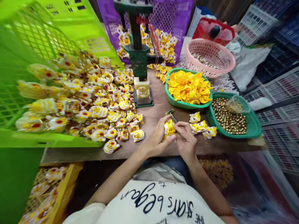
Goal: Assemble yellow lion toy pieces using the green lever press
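Near the table's front edge, my left hand (160,133) is closed around a small yellow-and-white plastic figure part (169,128). My right hand (186,138) pinches at the right side of this part; whether its fingertips hold another small piece is hidden. Just beyond my hands lies a small dark rod-like tool (172,114), partly covered by my fingers. Several yellow-and-white figure pieces (201,127) rest to the right of my right hand. To the left, a large pile of yellow-and-white figures with red centers (100,110) spreads toward my left hand.
A green hand press (139,59) stands ahead, with a cream block on its base. A green basket (171,100) holds yellow parts; another (253,130) holds gold balls. A pink basket (230,63), a purple crate (184,18) and a lime crate (70,141) surround the workspace.
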### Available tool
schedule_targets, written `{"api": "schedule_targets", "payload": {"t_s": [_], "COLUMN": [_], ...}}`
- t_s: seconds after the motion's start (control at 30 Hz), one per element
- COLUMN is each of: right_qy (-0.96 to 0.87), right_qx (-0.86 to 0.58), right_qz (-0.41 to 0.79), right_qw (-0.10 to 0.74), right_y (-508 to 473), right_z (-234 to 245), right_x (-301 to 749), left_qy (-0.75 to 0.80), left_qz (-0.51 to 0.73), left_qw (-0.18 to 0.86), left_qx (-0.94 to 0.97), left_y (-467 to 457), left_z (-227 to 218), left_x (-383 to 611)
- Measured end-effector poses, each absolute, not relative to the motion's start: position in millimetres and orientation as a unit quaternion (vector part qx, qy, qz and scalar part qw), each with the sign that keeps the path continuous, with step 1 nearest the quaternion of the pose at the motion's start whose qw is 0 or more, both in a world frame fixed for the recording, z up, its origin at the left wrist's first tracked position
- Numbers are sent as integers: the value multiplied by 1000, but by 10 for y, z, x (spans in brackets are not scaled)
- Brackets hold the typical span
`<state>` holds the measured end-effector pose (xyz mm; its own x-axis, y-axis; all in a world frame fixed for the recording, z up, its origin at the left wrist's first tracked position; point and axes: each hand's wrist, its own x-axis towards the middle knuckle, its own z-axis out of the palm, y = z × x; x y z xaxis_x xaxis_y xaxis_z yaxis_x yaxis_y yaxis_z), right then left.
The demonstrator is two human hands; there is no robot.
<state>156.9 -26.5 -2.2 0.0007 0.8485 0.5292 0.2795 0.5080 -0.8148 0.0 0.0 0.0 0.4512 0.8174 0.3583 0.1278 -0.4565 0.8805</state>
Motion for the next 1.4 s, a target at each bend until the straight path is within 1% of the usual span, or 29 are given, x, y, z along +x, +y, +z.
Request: {"api": "schedule_targets", "payload": {"t_s": [0.1, 0.2, 0.33, 0.43, 0.53, 0.63, 0.83, 0.97, 1.03, 1.13, 1.27, 1.4], "right_qy": [-630, -579, -452, -332, -250, -220, -241, -268, -271, -291, -344, -318], "right_qx": [-468, -495, -499, -467, -431, -416, -444, -459, -440, -389, -376, -380], "right_qz": [262, 309, 472, 582, 644, 664, 657, 647, 660, 680, 684, 676], "right_qw": [562, 570, 569, 577, 581, 581, 559, 546, 546, 550, 521, 545], "right_y": [-258, -197, -78, -11, 35, 72, 166, 199, 185, 132, 68, 82], "right_z": [-2, -25, -49, -29, -8, -9, -30, -19, 2, 35, 31, 13], "right_x": [1427, 1360, 1354, 1334, 1294, 1266, 1251, 1232, 1220, 1191, 1137, 1113], "left_qy": [334, 339, 344, 363, 370, 361, 352, 382, 407, 424, 436, 436], "left_qz": [422, 415, 451, 477, 463, 464, 477, 486, 492, 507, 524, 521], "left_qw": [419, 477, 579, 602, 613, 593, 570, 533, 521, 537, 544, 514], "left_qx": [732, 696, 586, 528, 523, 550, 569, 577, 567, 525, 489, 524], "left_y": [-36, -69, -55, -22, -21, -43, -59, -81, -92, -92, -66, -31], "left_z": [59, 93, 80, 29, -47, -140, -254, -223, -180, -118, -88, -91], "left_x": [9, 23, 7, -34, -58, -61, -87, -94, -96, -99, -99, -109]}}
